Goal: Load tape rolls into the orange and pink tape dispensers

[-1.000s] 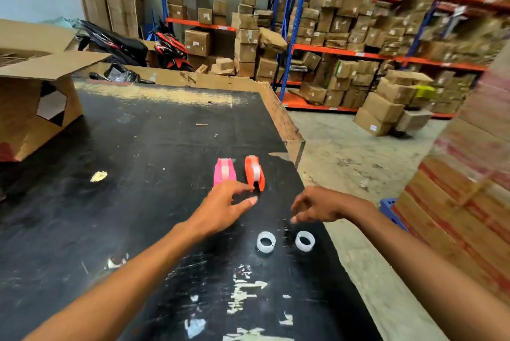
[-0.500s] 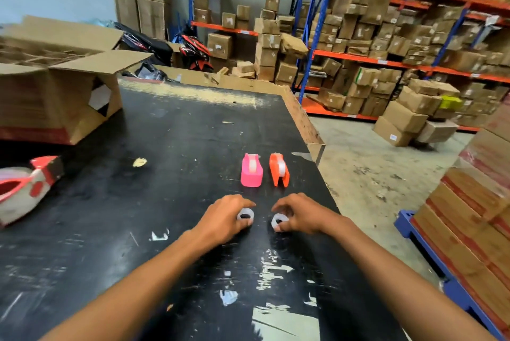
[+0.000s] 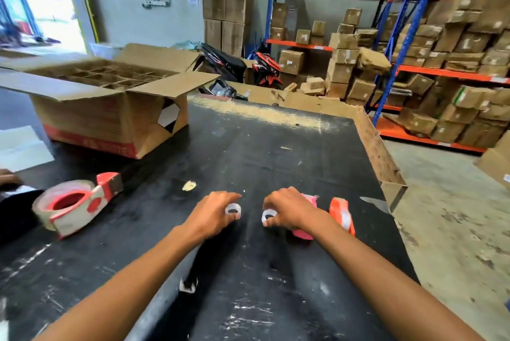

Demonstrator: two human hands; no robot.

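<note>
On the black table (image 3: 248,153) my left hand (image 3: 212,213) grips a small white tape roll (image 3: 233,209) between thumb and fingers. My right hand (image 3: 289,211) holds a second white tape roll (image 3: 269,216) the same way. The pink tape dispenser (image 3: 303,233) lies just behind and under my right hand, mostly hidden by it. The orange tape dispenser (image 3: 342,215) stands to its right, with white tape showing on it. Both rolls sit low, near the table surface.
A large red and white packing-tape gun (image 3: 74,202) lies at the left. An open cardboard box (image 3: 110,109) with dividers stands at the back left. The table's right edge (image 3: 386,169) drops to the concrete floor. Another person's hand (image 3: 7,176) shows at the far left edge.
The camera has swung left. Both hands, each with a tape roll, have moved forward level with the dispensers; my right hand now covers part of the pink one.
</note>
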